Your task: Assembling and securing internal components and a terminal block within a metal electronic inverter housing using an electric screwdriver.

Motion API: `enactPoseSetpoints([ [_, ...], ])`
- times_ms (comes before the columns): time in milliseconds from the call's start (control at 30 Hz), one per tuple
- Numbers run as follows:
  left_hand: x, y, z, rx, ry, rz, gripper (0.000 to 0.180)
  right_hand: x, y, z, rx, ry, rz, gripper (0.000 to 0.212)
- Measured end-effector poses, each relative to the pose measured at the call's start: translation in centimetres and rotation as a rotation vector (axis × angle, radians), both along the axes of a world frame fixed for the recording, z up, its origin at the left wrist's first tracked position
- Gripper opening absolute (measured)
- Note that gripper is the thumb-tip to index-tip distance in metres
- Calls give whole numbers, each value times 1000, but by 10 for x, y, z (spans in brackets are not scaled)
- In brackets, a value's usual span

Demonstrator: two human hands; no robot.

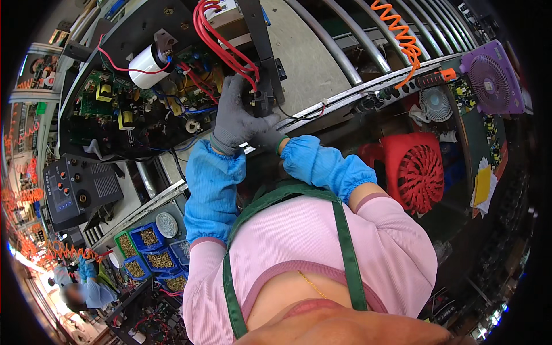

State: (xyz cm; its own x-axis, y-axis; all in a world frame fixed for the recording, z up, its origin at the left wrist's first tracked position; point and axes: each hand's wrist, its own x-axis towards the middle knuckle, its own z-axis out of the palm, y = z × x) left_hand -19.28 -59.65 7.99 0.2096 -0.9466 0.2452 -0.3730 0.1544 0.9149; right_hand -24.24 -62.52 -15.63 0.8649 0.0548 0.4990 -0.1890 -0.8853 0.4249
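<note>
In front of me lies an opened black machine housing (129, 141) with circuit boards, a white cylinder (148, 66) and thick red cables (221, 49). My left hand (234, 118), in a grey glove, reaches up into it beside the red cable ends. Its fingers are stretched out and its thumb points right, along the lower end of a black upright panel (261, 40). A black connector block (264, 96) sits between that thumb and the fingers. My right hand (267, 140), also gloved, is just below the left thumb, its fingers hidden from view.
Metal rollers (330, 43) run along the top beside a grey board (307, 63). An orange coiled hose (405, 46) hangs there. At right are a red slatted plastic seat (417, 172) and a purple fan (491, 77). Blue screw bins (161, 260) and a black control unit (80, 190) stand left.
</note>
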Motion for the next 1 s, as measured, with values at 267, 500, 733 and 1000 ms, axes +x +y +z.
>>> enactPoseSetpoints([
  [267,8,4,3,-39,-325,112,87,-17,-1,83,1050,213,62,36],
  [500,16,-12,0,-18,-428,211,81,-10,2,70,1472,-123,82,32],
  [733,7,-27,-2,-6,-414,394,77,-18,-5,108,1550,-69,32,33],
  [1000,-3,-28,0,-37,-395,497,73,-58,-18,99,1691,-47,17,34],
])
